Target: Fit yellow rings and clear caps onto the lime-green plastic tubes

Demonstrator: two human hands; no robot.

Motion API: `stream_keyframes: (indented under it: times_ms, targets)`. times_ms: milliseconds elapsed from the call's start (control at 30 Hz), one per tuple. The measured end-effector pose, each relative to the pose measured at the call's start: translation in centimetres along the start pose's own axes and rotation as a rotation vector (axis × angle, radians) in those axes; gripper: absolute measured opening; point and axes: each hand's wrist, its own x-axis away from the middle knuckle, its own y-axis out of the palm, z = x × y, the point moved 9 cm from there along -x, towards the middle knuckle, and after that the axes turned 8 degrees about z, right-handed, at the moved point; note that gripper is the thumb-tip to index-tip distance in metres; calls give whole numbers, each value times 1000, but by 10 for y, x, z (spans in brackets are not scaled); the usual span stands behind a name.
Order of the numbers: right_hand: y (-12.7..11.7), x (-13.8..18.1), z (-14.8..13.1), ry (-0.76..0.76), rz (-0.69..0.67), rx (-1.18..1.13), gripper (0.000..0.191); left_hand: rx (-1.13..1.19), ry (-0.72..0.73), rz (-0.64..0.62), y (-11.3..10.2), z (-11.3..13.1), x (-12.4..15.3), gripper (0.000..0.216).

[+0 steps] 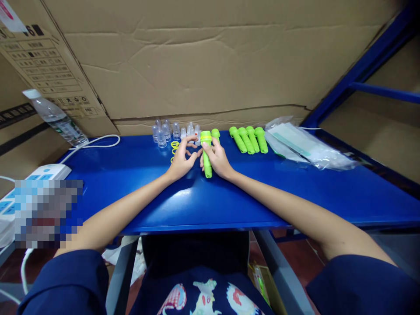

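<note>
Green flashlight (207,162) in curled right grip (219,158)

Short navy sleeves (67,280) and dark navy front (188,274) with printed figures (206,298) in red, white, pale green.

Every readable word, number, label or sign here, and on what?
"6": brown cardboard carton, upper left; neighbouring characters uncertain.
Recycling sign: same carton, lower row.
Same carton's printed table: too blurred to read.
Black printed band, far left: blurred.
Label on clear plastic bottle: too small.
</note>
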Motion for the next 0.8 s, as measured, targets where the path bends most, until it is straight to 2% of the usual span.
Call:
stream_keyframes:
  times_ms: [100, 200, 400, 800]
  targets:
    - [9, 2, 2, 20, -109, -79, 59, -22, 18, 3, -1, 7, 0, 34]
    - [14, 4, 3, 15, -150, -140, 57, -52, 35, 33, -5, 13, -2, 29]
    - [17, 5, 1, 21, -135, -210, 54, -96, 100, 95, -12, 21, -3, 22]
    - [16, 13, -1, 16, -112, -90, 52, -153, 140, 153, -21, 28, -5, 18]
